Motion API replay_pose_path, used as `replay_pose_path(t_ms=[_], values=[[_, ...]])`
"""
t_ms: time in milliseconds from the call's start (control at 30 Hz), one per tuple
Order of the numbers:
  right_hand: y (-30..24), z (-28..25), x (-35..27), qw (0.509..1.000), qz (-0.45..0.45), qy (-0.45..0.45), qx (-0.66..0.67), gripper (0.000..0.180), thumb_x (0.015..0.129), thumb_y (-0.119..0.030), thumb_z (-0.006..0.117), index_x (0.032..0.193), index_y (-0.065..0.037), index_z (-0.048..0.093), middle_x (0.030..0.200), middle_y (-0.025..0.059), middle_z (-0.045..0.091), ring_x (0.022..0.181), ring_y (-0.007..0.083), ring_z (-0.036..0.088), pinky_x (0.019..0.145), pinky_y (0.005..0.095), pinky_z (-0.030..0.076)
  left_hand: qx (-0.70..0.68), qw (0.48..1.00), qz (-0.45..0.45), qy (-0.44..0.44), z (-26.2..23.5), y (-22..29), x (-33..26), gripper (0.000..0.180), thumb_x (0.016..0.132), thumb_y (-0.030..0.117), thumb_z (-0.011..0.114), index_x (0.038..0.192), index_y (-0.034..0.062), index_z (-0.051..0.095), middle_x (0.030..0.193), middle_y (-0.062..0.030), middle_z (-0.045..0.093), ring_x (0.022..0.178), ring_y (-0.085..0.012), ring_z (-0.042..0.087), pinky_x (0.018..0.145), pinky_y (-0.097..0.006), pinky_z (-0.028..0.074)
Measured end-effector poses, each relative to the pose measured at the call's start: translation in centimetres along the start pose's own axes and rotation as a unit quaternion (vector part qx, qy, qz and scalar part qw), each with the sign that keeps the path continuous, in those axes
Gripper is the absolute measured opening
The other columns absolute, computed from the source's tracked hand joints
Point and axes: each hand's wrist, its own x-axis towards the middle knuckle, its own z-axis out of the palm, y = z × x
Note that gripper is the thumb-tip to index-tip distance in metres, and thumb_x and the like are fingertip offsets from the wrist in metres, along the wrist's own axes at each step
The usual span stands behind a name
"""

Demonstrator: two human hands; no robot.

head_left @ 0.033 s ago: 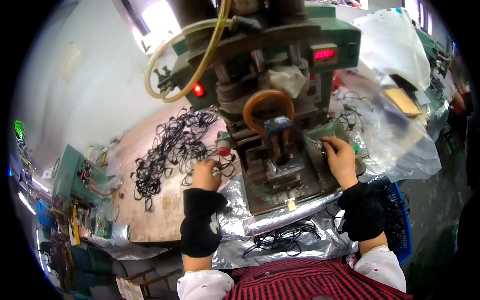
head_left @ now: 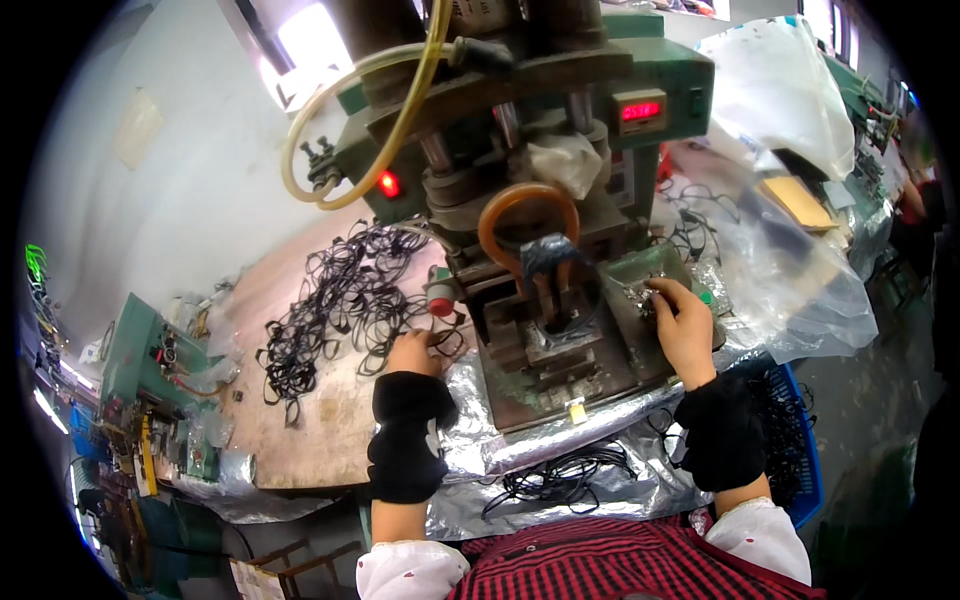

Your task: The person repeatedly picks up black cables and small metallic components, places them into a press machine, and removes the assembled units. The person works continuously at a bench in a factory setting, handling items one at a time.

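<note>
My left hand (head_left: 415, 355) is on the table just left of the press, its fingers curled in at a loop of thin black cable (head_left: 452, 338) and apparently gripping it. Behind that hand spreads a tangled heap of black cables (head_left: 335, 285). On the right, my right hand (head_left: 686, 335) reaches over a small tray (head_left: 655, 265) at the side of the press. Thumb and fingers come together there among tiny metallic parts (head_left: 640, 295); what they pinch is too small to name. Between the hands is the press (head_left: 540, 370) with its dark lower block and a brown ring-shaped handle (head_left: 530, 195).
A red push button (head_left: 440, 303) sits beside the press's left side. More black cables (head_left: 560, 475) lie on silver foil in front of me. A blue basket (head_left: 808, 440) of black cables stands at right, below clear plastic sheeting (head_left: 800, 290). Another green machine (head_left: 130, 350) is at left.
My left hand has turned slightly, with its fingers more tucked in beside the cable. My right fingers have shifted a little over the metallic parts. The whole view has moved slightly.
</note>
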Motion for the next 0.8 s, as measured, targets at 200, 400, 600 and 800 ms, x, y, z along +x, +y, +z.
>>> replay_pose_path(t_ms=[200, 400, 600, 800], values=[[3.0, -5.6, -5.3, 0.993, 0.057, 0.101, -0.016, 0.011, 0.09, -0.001, 0.06, 0.1, 0.001, 0.064, 0.092, 0.0059, 0.065, 0.089, 0.0132, 0.061, 0.081, 0.0256, 0.047, -0.213, 0.961, -0.025, 0.173, -1.0, 2.3, -2.6, 0.014, 0.082, 0.002, 0.06, 0.092, 0.0051, 0.068, 0.088, -0.0146, 0.069, 0.082, -0.0348, 0.066, 0.074, -0.041, 0.051], [-4.0, -4.1, -2.9, 0.989, 0.034, -0.001, 0.14, 0.018, 0.083, 0.001, 0.065, 0.1, -0.001, 0.071, 0.092, 0.0102, 0.069, 0.084, 0.0194, 0.065, 0.076, 0.0279, 0.049, -0.092, 0.991, 0.065, 0.073, -0.7, 1.4, -1.2, 0.031, 0.074, -0.005, 0.061, 0.102, 0.0086, 0.065, 0.102, -0.0119, 0.064, 0.094, -0.035, 0.06, 0.084, -0.042, 0.048], [-8.5, 2.3, -0.6, 0.93, 0.022, -0.088, 0.355, 0.036, 0.084, 0.001, 0.067, 0.118, 0.004, 0.06, 0.1, 0.0112, 0.068, 0.094, 0.0149, 0.065, 0.082, 0.0262, 0.05, -0.077, 0.993, -0.051, 0.069, 2.1, 1.4, -2.8, 0.009, 0.077, 0.003, 0.065, 0.086, 0.0028, 0.063, 0.087, -0.0155, 0.066, 0.085, -0.0352, 0.064, 0.074, -0.039, 0.05], [-8.1, 2.7, -1.2, 0.887, 0.106, -0.073, 0.443, 0.04, 0.086, 0.001, 0.066, 0.124, 0.005, 0.053, 0.1, 0.0091, 0.069, 0.094, 0.0112, 0.064, 0.086, 0.0245, 0.048, -0.572, 0.778, -0.052, 0.255, -4.3, 7.5, -4.5, 0.02, 0.092, -0.002, 0.059, 0.111, 0.0011, 0.053, 0.099, -0.0066, 0.061, 0.087, -0.0133, 0.06, 0.078, -0.027, 0.051]])
